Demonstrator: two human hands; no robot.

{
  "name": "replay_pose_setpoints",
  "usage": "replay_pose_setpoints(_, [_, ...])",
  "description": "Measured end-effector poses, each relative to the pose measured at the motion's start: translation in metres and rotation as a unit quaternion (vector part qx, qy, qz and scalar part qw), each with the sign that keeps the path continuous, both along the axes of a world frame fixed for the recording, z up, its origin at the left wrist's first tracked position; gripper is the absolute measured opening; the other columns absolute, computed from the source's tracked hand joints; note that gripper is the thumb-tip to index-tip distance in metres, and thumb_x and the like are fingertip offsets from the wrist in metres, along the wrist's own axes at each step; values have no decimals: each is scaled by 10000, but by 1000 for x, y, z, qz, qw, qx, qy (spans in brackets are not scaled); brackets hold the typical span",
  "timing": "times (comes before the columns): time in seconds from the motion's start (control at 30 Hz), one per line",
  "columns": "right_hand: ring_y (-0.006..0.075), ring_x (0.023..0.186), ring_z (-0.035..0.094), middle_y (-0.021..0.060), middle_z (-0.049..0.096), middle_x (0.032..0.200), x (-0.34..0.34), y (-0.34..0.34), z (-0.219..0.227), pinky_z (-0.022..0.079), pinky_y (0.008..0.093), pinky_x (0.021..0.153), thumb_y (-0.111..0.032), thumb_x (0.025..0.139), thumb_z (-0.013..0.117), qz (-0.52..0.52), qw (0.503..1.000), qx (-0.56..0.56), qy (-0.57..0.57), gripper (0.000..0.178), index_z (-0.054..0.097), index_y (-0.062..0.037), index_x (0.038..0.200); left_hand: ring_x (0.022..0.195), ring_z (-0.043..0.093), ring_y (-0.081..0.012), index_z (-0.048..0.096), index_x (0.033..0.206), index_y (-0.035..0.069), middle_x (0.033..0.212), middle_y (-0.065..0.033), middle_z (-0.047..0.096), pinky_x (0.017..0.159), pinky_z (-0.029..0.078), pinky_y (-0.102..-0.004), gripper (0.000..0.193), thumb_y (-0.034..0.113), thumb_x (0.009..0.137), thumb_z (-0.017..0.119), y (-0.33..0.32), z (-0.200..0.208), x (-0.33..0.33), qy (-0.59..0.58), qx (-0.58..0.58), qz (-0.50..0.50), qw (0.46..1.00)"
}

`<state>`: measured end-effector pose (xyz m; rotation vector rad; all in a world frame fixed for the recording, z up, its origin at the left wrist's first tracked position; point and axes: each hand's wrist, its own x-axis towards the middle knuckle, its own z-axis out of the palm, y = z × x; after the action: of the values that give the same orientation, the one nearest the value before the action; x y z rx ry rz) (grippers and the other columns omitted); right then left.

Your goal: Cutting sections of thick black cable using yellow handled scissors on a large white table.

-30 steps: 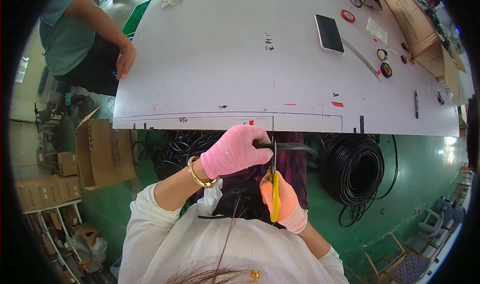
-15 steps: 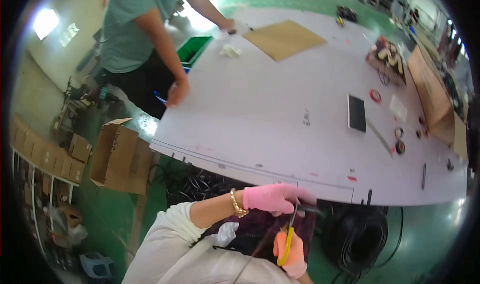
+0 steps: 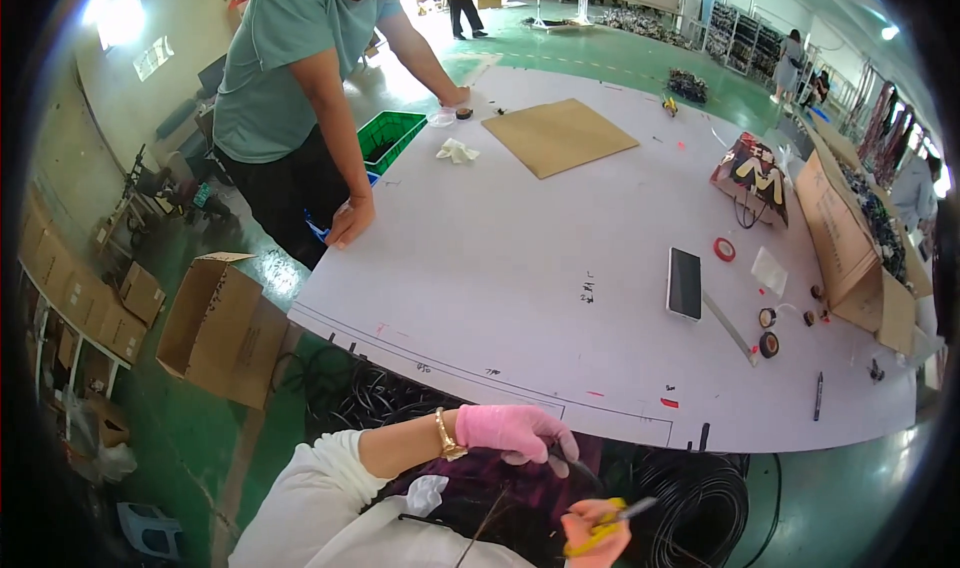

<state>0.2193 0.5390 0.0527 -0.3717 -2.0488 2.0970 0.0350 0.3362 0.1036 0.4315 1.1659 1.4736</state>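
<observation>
My left hand (image 3: 510, 433), in a pink glove with a gold bracelet at the wrist, is closed at the table's near edge. Its fingertips pinch a dark, thin strip (image 3: 582, 476), blurred and partly hidden. Below and to the right, my right hand (image 3: 597, 536), in an orange-pink glove, grips yellow-handled scissors (image 3: 606, 524). The blades point right, away from the strip. Dark purple fabric (image 3: 490, 483) lies beneath my hands, with a crumpled white tissue (image 3: 425, 495) close to my left forearm.
A white table (image 3: 480, 268) bears a brown sheet (image 3: 560, 138), phone (image 3: 684, 283), metal ruler (image 3: 730, 328), tape rolls (image 3: 768, 344) and pen (image 3: 818, 396). Black cable coils (image 3: 700, 503) lie below its edge. Across the left corner leans a person (image 3: 290, 98); an open carton (image 3: 220, 333) stands left.
The scissors have moved from beside my left fingers down and to the right, their blades swinging from upward to rightward. My left hand still pinches the strip. The view has tilted up.
</observation>
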Motion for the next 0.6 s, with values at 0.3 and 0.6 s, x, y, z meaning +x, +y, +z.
replay_pose_setpoints(0.3, [335, 576, 561, 119, 605, 663, -28, 18, 13, 469, 363, 554, -247, 654, 896, 135, 862, 487, 42, 377, 630, -61, 845, 908, 625, -88, 581, 1264, -40, 1151, -116, 696, 659, 483, -203, 436, 13, 832, 562, -52, 29, 46, 96, -83, 47, 991])
replay_pose_setpoints(0.6, [291, 658, 624, 113, 683, 808, -77, -96, 107, 482, 376, 600, -206, 739, 814, 204, 931, 243, 182, 326, 651, -83, 993, 1073, 579, -218, 606, 1217, 101, 1090, -83, 613, 949, 478, -382, 387, 162, 848, 702, -57, -123, 120, 894, -293, -157, 302])
